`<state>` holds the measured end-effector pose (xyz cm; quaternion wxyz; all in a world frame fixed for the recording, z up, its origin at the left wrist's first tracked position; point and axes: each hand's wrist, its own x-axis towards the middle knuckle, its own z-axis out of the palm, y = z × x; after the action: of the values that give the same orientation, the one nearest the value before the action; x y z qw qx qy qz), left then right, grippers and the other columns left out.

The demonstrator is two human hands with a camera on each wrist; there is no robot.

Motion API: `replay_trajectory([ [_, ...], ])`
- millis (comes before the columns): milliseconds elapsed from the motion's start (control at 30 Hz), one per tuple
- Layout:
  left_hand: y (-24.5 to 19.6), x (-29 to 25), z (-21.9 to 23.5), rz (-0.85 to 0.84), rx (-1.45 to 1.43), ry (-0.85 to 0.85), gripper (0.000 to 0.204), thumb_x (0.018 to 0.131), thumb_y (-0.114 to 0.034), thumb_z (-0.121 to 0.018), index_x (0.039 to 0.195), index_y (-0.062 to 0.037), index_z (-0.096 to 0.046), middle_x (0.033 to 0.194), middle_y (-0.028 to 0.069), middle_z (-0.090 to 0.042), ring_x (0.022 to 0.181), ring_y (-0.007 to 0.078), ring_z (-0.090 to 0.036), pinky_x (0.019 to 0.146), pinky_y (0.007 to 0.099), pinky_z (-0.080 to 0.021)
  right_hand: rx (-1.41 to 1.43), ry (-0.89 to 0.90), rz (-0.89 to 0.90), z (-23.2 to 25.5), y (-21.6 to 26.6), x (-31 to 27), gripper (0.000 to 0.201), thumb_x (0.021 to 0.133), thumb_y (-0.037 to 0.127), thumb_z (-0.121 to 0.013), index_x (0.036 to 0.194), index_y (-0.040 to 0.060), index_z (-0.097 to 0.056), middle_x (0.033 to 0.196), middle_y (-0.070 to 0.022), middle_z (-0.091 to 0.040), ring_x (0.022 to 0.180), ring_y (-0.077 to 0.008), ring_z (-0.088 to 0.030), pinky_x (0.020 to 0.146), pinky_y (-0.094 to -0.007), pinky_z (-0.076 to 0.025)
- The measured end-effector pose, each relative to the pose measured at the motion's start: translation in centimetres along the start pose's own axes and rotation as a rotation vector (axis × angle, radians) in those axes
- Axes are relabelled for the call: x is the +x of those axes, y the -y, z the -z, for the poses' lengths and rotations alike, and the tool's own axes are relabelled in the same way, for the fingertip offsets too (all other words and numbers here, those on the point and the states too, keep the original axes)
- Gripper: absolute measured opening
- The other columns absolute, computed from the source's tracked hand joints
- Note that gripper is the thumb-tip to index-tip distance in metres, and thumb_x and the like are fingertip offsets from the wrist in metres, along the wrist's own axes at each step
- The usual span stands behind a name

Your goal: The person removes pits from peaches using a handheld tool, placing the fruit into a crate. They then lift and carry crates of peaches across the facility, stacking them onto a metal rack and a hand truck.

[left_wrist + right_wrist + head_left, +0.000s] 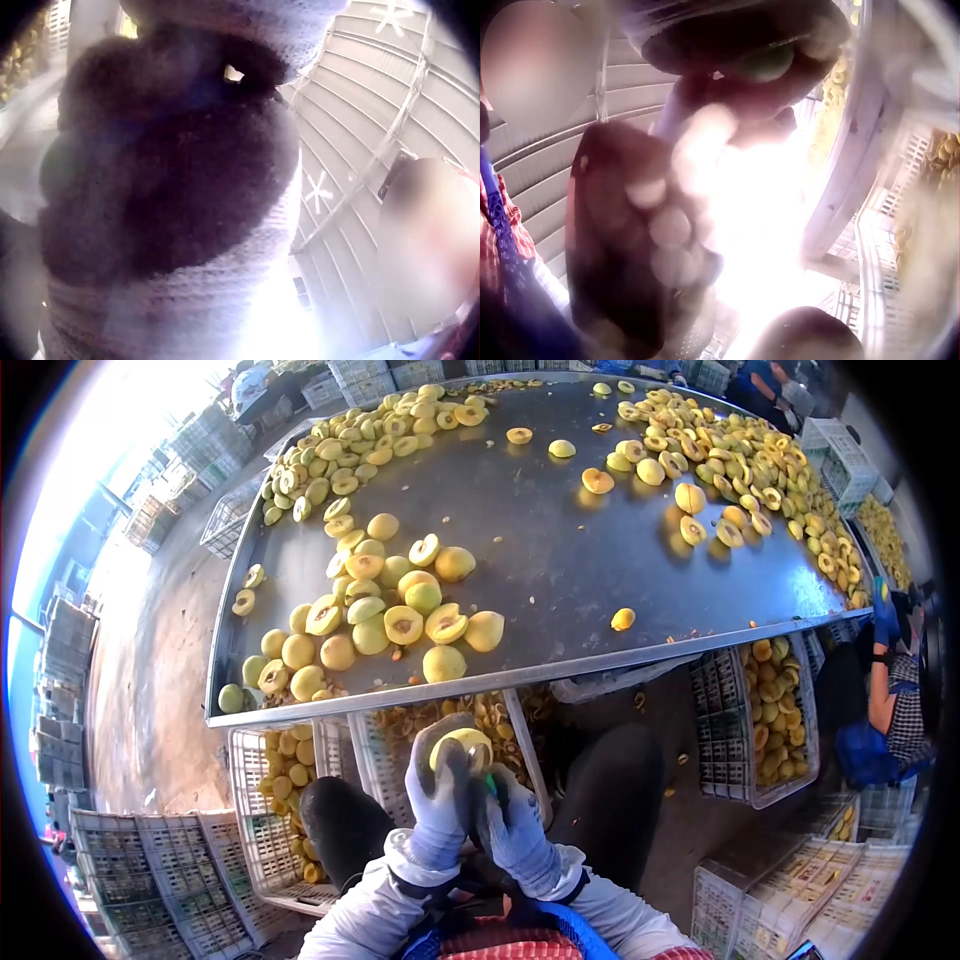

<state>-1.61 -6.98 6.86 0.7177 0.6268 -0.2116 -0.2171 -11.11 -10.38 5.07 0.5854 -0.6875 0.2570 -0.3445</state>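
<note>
Both hands wear pale knitted gloves with darker palms and meet above the person's lap in the head view. The left hand (435,805) grips a yellow-green stone fruit (460,742) near its fingertips. Close against it is the right hand (522,838), with curled fingers and a small green thing (490,784) showing at its thumb; I cannot tell what kind of tool it is. In the left wrist view the glove's dark palm (172,187) hides the fruit. Glare washes out much of the right wrist view, where the dark glove (622,240) shows.
A metal table (530,560) ahead bears heaps of whole and halved fruit (400,600). Under its front edge stand plastic crates (268,850) with fruit pieces, and another crate (722,730) to the right. Stacked crates (160,880) stand at left; another person (890,690) sits at right.
</note>
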Motion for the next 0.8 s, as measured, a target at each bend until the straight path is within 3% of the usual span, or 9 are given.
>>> replay_trajectory([
  [133,-0.4,0.3,0.7,0.034,0.039,0.113,0.039,0.093,-0.030,-0.055,0.114,0.0026,-0.054,0.101,0.0104,-0.060,0.091,0.0151,-0.057,0.081,0.0269,-0.047,0.053,0.086,-0.050,0.5,-0.4,-0.1,0.029,0.090,0.024,-0.054,0.101,-0.0029,-0.051,0.073,-0.0191,-0.058,0.065,-0.0352,-0.060,0.057,-0.0393,-0.045],
  [333,-0.2,0.5,0.6,0.067,-0.001,0.162,0.028,0.093,-0.018,-0.053,0.112,0.0028,-0.055,0.099,0.0095,-0.061,0.088,0.0129,-0.057,0.079,0.0248,-0.047,-0.131,0.015,0.157,0.6,-2.3,-1.4,0.033,0.091,0.017,-0.054,0.115,-0.0051,-0.050,0.090,-0.0212,-0.060,0.078,-0.0328,-0.062,0.065,-0.0360,-0.048],
  [433,-0.5,0.9,1.0,0.065,0.131,0.225,0.024,0.087,-0.008,-0.051,0.108,0.0035,-0.056,0.091,0.0087,-0.063,0.082,0.0124,-0.058,0.075,0.0246,-0.047,-0.400,0.030,0.539,1.2,-3.8,-1.5,0.033,0.094,0.012,-0.050,0.123,-0.0050,-0.047,0.102,-0.0172,-0.060,0.086,-0.0248,-0.062,0.073,-0.0320,-0.049],
  [500,-1.6,1.3,1.3,-0.004,0.220,0.328,0.023,0.086,-0.006,-0.051,0.106,0.0032,-0.057,0.087,0.0098,-0.063,0.078,0.0134,-0.059,0.072,0.0255,-0.048,0.356,0.196,-0.167,1.3,-3.9,-3.0,0.032,0.096,0.010,-0.047,0.124,-0.0048,-0.046,0.106,-0.0135,-0.059,0.089,-0.0195,-0.061,0.076,-0.0301,-0.049],
  [567,-1.3,1.5,1.4,-0.111,0.307,0.362,0.022,0.083,-0.003,-0.052,0.104,0.0026,-0.058,0.081,0.0120,-0.063,0.071,0.0153,-0.061,0.069,0.0270,-0.049,0.741,0.272,-0.580,1.2,-4.1,-3.7,0.031,0.097,0.010,-0.045,0.124,-0.0043,-0.046,0.108,-0.0109,-0.059,0.090,-0.0154,-0.060,0.075,-0.0285,-0.049],
  [667,0.3,1.2,1.9,-0.183,0.378,0.310,0.023,0.082,-0.003,-0.053,0.104,0.0020,-0.058,0.080,0.0129,-0.063,0.072,0.0165,-0.062,0.069,0.0275,-0.049,0.705,0.281,-0.653,1.5,-3.7,-2.9,0.030,0.098,0.013,-0.044,0.124,-0.0034,-0.046,0.108,-0.0091,-0.059,0.089,-0.0120,-0.058,0.072,-0.0269,-0.049],
  [733,0.3,0.8,1.7,-0.036,0.272,0.266,0.021,0.086,-0.008,-0.055,0.104,0.0015,-0.058,0.083,0.0086,-0.062,0.074,0.0122,-0.058,0.069,0.0252,-0.047,0.602,0.281,-0.634,1.6,-2.3,-2.4,0.030,0.099,0.014,-0.044,0.122,-0.0033,-0.048,0.107,-0.0086,-0.059,0.087,-0.0116,-0.058,0.070,-0.0264,-0.048],
  [800,-0.3,0.2,1.1,0.150,0.101,0.180,0.020,0.089,-0.011,-0.055,0.105,0.0011,-0.058,0.084,0.0062,-0.062,0.075,0.0098,-0.055,0.069,0.0236,-0.046,0.240,0.171,-0.180,1.3,-2.9,-2.6,0.029,0.098,0.016,-0.046,0.120,-0.0033,-0.050,0.104,-0.0065,-0.059,0.085,-0.0103,-0.057,0.069,-0.0252,-0.047],
])
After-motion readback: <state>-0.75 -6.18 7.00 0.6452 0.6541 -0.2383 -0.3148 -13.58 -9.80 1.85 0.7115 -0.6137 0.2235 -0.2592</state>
